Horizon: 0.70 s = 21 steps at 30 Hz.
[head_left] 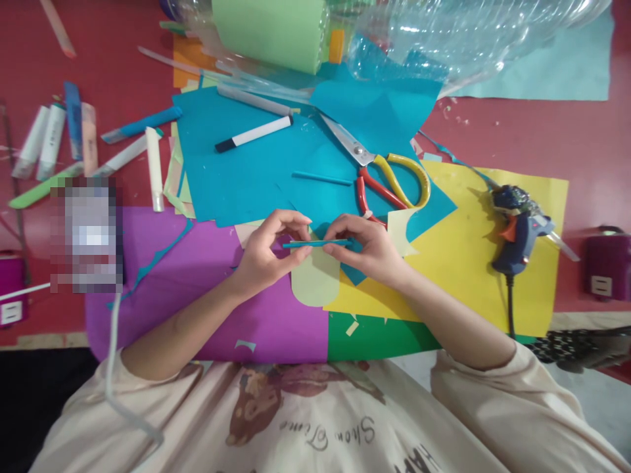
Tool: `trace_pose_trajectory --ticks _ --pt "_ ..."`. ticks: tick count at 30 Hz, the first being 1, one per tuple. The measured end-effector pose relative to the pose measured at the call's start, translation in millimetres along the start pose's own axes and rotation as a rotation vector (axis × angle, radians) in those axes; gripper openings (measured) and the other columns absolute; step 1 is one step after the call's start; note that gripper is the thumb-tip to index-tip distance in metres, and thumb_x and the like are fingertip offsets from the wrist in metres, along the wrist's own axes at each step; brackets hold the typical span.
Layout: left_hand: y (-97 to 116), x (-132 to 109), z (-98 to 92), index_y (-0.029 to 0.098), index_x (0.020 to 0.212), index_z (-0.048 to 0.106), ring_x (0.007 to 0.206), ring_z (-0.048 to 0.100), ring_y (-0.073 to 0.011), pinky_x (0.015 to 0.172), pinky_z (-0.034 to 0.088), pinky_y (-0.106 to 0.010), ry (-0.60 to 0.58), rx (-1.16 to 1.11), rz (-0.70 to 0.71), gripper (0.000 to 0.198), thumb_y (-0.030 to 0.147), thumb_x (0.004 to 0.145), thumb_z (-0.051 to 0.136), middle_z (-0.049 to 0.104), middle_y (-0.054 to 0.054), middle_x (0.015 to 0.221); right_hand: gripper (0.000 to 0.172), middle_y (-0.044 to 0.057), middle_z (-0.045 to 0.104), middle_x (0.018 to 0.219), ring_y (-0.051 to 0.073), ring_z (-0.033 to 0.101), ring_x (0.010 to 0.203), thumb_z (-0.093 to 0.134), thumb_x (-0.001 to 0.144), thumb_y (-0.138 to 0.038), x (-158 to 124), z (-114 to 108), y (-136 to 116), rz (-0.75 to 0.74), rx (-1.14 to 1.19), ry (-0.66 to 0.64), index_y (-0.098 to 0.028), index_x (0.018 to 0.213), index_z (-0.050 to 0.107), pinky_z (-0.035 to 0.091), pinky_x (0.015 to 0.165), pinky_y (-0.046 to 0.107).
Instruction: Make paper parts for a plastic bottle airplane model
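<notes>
Between my two hands runs a thin blue paper strip, held level. My left hand pinches its left part between thumb and fingers. Toward the other end, my right hand pinches it the same way. Just below the strip lies a pale green paper piece with rounded lower corners; its upper part is hidden by the hands. Another narrow blue strip rests on the blue paper beyond my hands. Scissors with red and yellow handles lie spread beside it.
A hot glue gun sits on yellow paper at right. Several markers lie at left, above a blurred phone-like object with a white cable. Clear plastic bottles stretch across the back. Purple paper covers the near left.
</notes>
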State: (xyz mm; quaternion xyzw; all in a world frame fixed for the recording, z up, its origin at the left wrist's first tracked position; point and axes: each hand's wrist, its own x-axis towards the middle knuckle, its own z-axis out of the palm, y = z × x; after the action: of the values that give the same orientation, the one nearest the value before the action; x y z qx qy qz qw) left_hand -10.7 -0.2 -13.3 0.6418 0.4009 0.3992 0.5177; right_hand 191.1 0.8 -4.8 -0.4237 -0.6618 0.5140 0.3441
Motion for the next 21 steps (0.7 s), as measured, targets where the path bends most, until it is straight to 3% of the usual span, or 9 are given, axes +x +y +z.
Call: trace_pose_trajectory --ticks 10,21 --pt "1.3 -0.8 1.2 0.022 0.103 0.057 0.083 0.065 -0.0135 0.074 0.054 -0.025 -0.003 0.072 0.057 0.022 0.022 0.083 0.066 0.065 -0.002 0.087 0.009 0.003 0.063 0.078 0.011 0.054 0.069 0.062 0.085 -0.024 -0.4 0.3 0.6 -0.052 -0.015 -0.01 -0.017 0.082 0.059 0.046 0.064 0.025" --pt "-0.3 -0.3 1.2 0.022 0.105 0.055 0.078 0.061 -0.0112 0.069 0.052 -0.023 -0.025 0.078 0.105 0.028 0.012 0.08 0.064 0.061 0.0 0.083 0.007 0.003 0.063 0.077 0.011 0.055 0.067 0.062 0.084 -0.023 -0.2 0.0 0.5 -0.068 -0.051 -0.015 -0.018 0.079 0.058 0.045 0.062 0.024"
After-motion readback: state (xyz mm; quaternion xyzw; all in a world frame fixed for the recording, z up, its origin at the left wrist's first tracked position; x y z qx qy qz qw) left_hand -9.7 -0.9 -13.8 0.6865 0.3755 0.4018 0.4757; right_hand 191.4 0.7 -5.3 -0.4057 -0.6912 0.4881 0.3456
